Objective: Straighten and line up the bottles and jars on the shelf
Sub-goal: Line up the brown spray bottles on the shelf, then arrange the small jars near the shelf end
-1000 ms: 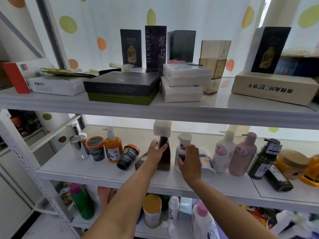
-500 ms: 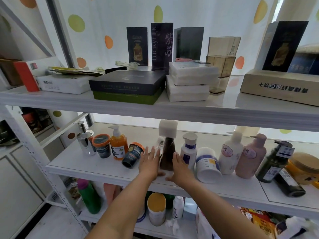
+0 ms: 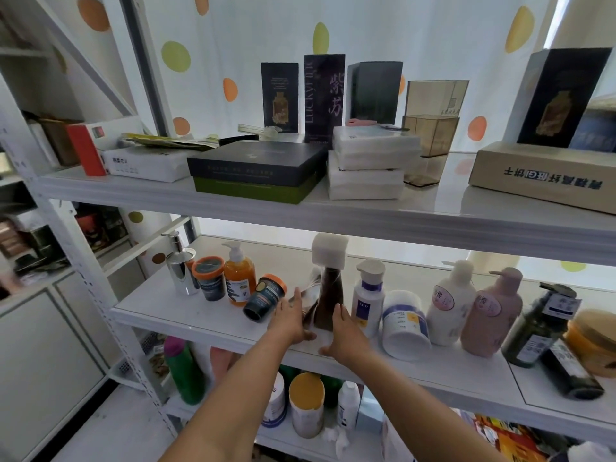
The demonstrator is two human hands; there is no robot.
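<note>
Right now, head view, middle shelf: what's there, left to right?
Chrome pump dispenser, orange-lidded jar, orange pump bottle, tipped jar, white-capped brown bottle, purple-label white bottle, white tub, white pump bottle, pink pump bottle, dark green pump bottle.

Strong daylight comes through the curtain (image 3: 250, 35) beyond the left hand (image 3: 290, 320) and right hand (image 3: 345, 335), backlighting everything. The shelf (image 3: 186, 311) glares white past them. The boxes (image 3: 323, 95) above are near silhouettes, and the hands' near sides sit in soft shade. Below the wrists it is dim. The post (image 3: 93, 281) far left of the left hand slants with wide-angle distortion. The wrap (image 3: 311, 285) at its fingertips is blurred.
</note>
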